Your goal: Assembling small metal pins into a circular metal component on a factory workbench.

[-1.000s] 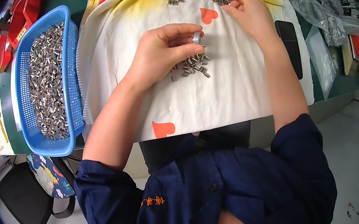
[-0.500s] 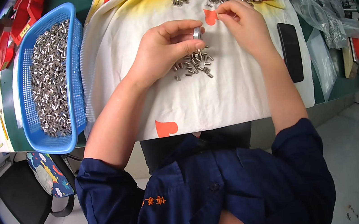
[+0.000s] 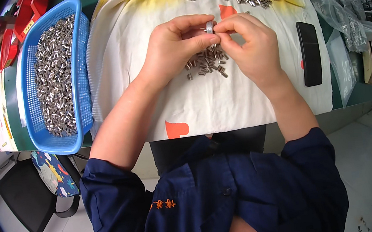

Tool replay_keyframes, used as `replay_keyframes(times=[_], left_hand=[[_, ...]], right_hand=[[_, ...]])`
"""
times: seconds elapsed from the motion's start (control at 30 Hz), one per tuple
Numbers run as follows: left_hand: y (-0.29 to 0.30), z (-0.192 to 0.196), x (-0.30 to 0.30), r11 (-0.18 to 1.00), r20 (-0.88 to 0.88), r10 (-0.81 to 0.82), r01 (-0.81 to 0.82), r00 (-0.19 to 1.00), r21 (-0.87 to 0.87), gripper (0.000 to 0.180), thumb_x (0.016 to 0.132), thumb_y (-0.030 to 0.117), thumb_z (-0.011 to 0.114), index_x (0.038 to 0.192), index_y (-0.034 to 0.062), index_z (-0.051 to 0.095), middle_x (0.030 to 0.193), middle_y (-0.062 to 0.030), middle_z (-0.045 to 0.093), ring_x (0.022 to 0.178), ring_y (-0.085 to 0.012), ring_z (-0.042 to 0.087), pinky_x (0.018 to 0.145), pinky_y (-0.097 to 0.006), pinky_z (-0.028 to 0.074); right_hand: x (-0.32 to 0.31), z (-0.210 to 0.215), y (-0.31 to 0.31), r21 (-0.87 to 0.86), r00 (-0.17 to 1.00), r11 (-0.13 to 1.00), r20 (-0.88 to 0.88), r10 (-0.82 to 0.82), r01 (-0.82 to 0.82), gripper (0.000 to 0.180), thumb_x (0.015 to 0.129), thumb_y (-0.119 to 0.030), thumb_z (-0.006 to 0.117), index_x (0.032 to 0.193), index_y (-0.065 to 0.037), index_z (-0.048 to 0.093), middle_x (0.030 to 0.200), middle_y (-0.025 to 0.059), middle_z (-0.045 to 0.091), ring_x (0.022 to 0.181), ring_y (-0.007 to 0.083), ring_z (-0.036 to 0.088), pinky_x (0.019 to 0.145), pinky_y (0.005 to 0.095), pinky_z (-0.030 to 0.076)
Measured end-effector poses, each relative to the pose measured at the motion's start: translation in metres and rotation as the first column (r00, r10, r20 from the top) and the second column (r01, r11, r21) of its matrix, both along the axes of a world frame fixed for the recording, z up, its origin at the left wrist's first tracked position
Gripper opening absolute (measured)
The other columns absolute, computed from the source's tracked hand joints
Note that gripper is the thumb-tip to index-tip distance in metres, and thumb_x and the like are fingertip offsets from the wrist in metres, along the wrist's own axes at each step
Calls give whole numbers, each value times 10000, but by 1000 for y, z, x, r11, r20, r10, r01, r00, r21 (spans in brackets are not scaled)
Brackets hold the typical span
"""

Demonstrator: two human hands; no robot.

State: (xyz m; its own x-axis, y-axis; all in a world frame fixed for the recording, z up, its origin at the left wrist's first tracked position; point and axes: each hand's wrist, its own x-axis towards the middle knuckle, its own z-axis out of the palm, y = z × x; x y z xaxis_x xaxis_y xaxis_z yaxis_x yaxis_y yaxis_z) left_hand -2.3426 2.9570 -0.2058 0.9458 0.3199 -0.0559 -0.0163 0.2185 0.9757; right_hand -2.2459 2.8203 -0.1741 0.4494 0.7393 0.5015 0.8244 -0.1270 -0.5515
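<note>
A pale cloth [image 3: 221,97] with orange hearts covers the table. At its left stands a blue plastic mesh basket [image 3: 78,78], long axis running away from the person, filled with short shiny metal cylinders [image 3: 51,77]. A flat black slab [image 3: 309,52] lies on the cloth at right, lengthwise likewise. The left hand [image 3: 174,44] and right hand [image 3: 251,44] meet above a small loose pile of cylinders [image 3: 207,64], fingertips narrowly pinched together on a small metal ring [image 3: 209,27]; its facing cannot be told.

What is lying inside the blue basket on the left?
The blue basket holds a layer of small silver metal cylinders covering most of its floor. Anything beneath them is hidden.
</note>
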Motion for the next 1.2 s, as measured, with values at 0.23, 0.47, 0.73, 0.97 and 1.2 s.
replay_keyframes(times=[0.23,0.47,0.73,0.97,1.2], left_hand=[[1,5,-3,999,-7,-45,45,999,-8,346,758,79,695,1070,-27,587,921,-72,642,831,-96,599,745,-218,496],[-1,10,-5,988,-69,-140,144,988,63,343,767,14,662,1094,-22,567,987,-83,632,885,-124,608,801,-241,494],[0,6,-3,994,-20,-111,111,994,-4,333,759,95,697,1064,2,602,890,-3,627,788,-41,556,740,-193,483],[2,0,-2,997,20,-53,54,998,-53,347,778,65,671,1101,-11,570,921,-51,636,831,-83,594,755,-209,491],[4,2,-2,994,28,-75,77,997,-74,356,792,38,647,1122,-43,540,946,-91,630,856,-112,604,764,-221,497]], right_hand=[[9,2,-5,-67,848,993,-528,48,-98,97,754,2,631,847,1,608,792,5,605,744,80,557,678,208,445],[57,3,4,-269,925,963,-363,-114,13,89,793,-102,605,849,-32,617,742,34,598,659,94,552,608,225,442],[74,-28,24,-374,937,908,347,-53,190,140,778,-154,589,875,-65,638,818,95,594,793,264,569,709,355,446],[27,-13,-5,-124,871,992,-491,-32,-33,67,787,-57,594,835,-22,625,804,52,620,719,133,577,672,241,454],[14,-3,-6,-79,770,989,-636,45,-123,115,796,23,593,910,20,600,876,28,606,810,80,554,748,208,446]])
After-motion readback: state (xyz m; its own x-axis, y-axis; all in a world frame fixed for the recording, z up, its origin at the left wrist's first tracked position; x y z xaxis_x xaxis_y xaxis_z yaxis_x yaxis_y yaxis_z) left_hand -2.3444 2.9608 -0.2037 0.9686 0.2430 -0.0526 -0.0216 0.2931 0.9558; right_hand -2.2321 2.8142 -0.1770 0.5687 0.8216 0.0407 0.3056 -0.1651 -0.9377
